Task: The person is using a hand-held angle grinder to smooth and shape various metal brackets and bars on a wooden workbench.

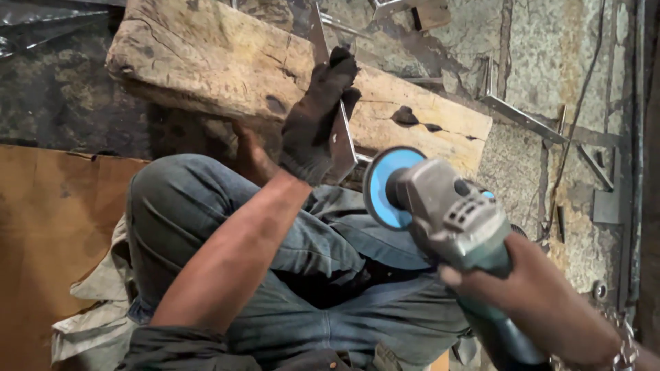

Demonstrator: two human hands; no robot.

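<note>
My left hand (316, 117), in a dark work glove, grips a flat steel strip (340, 141) that lies across a thick wooden plank (227, 62). My right hand (543, 302), bare, holds the body of a grey angle grinder (454, 220). Its blue disc (386, 185) faces left, close beside the lower end of the steel strip but apart from it. My knee in blue jeans (185, 206) is raised under the left arm. My bare foot (251, 154) rests against the plank's near side.
Several steel angle pieces (522, 118) lie on the cracked concrete floor (550, 62) to the right. A brown cardboard sheet (48, 233) covers the floor on the left. A thin cable (581, 103) runs down the right side.
</note>
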